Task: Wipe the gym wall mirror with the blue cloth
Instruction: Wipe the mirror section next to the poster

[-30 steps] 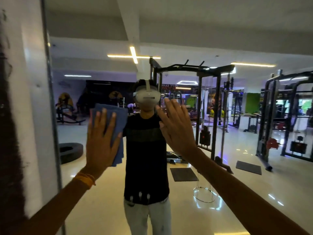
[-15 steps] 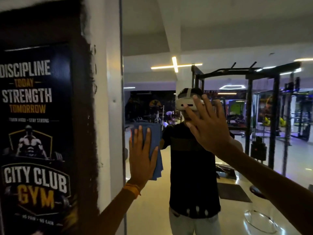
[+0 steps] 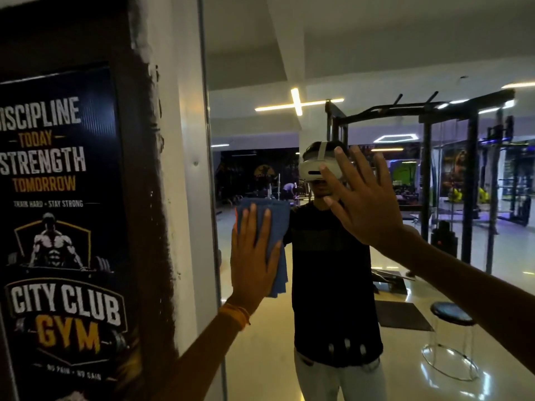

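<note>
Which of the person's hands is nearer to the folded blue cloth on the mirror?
Left. The left hand lies flat on the folded blue cloth, pressing it to the wall mirror; the right hand is spread open to the cloth's right, apart from it.

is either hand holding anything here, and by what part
Left hand presses the blue cloth flat on the mirror, straight fingers and palm over its left side; nothing is gripped. Right hand is open and holds nothing.
</note>
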